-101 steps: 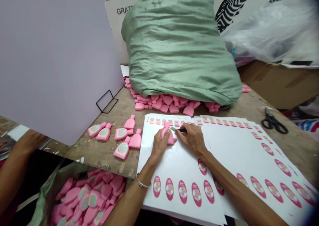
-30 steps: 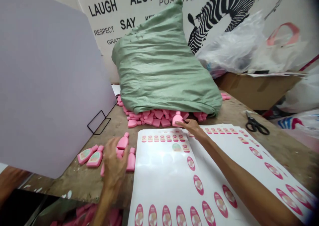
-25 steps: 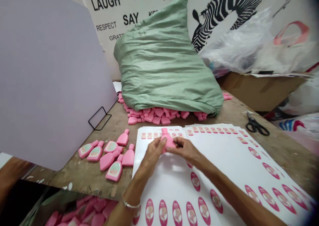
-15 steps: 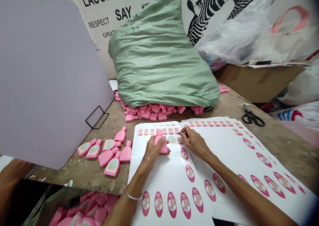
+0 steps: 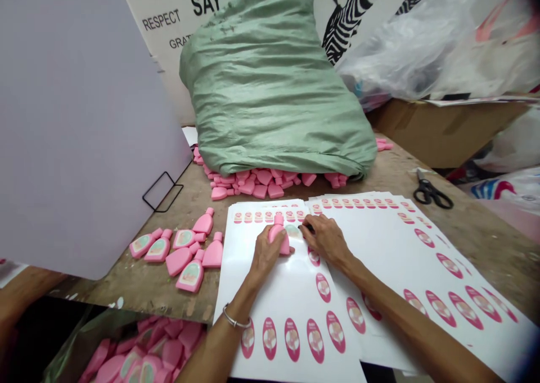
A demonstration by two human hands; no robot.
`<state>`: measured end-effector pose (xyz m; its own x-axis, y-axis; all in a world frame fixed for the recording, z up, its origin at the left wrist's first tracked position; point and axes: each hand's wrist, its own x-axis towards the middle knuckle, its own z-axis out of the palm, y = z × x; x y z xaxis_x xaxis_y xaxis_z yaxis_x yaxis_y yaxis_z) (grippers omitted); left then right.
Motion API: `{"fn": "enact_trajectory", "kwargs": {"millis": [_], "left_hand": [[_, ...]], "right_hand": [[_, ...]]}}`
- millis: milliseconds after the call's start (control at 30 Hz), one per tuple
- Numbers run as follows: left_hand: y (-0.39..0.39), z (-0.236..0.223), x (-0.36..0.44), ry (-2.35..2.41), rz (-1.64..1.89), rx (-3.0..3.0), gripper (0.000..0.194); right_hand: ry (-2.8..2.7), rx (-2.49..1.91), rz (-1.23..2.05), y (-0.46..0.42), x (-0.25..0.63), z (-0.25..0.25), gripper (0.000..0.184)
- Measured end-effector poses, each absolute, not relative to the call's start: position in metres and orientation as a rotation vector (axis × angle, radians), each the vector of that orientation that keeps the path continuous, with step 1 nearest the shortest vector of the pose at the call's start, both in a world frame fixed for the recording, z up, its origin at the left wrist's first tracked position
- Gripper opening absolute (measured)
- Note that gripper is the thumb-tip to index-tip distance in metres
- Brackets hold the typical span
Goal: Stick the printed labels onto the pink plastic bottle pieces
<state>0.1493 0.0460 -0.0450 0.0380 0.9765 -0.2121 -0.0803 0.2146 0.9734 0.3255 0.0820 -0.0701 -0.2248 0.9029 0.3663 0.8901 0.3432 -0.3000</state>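
My left hand (image 5: 270, 251) grips a small pink bottle (image 5: 278, 237) upright over a printed sticker sheet (image 5: 274, 287). Just right of the bottle, a pale green label (image 5: 292, 231) reaches to the pinched fingertips of my right hand (image 5: 324, 239). A small dark bit shows at those fingertips; I cannot make out what it is. Left of the sheet lie several pink bottles (image 5: 212, 253), some bearing a pale green label on the front, others showing plain pink.
A green sack (image 5: 274, 90) stands behind, with pink bottles (image 5: 264, 189) spilling beneath it. Scissors (image 5: 430, 192) lie right, near a cardboard box (image 5: 447, 133). A pale panel (image 5: 84, 118) and wire stand (image 5: 163, 192) are left. Another person's arm (image 5: 29, 293) shows there. Below, an open bag holds bottles (image 5: 147, 355).
My right hand and the pale green label have come closer together at the bottle's right side. The bottle stays in my left hand. The view has shifted slightly.
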Motion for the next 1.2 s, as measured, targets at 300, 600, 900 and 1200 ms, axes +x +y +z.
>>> {"fn": "enact_trajectory", "kwargs": {"millis": [300,600,900,1200], "left_hand": [[0.047,-0.046,0.15,1.232,1.075,1.049,0.04],[0.048,-0.047,0.15,1.311,1.204,1.051,0.041],[0.05,-0.055,0.148,1.217,1.214,0.965,0.045],[0.048,-0.051,0.146,1.109,1.19,0.858,0.049]], "right_hand": [[-2.099,-1.528,-0.064,0.08,0.32,-0.07,0.014],[-2.119,-1.197,-0.35,0.071,0.314,-0.059,0.018],[-2.322,-1.036,-0.643,0.075,0.316,-0.054,0.023],[-2.255,-1.005,-0.344,0.078,0.324,-0.065,0.022]]}}
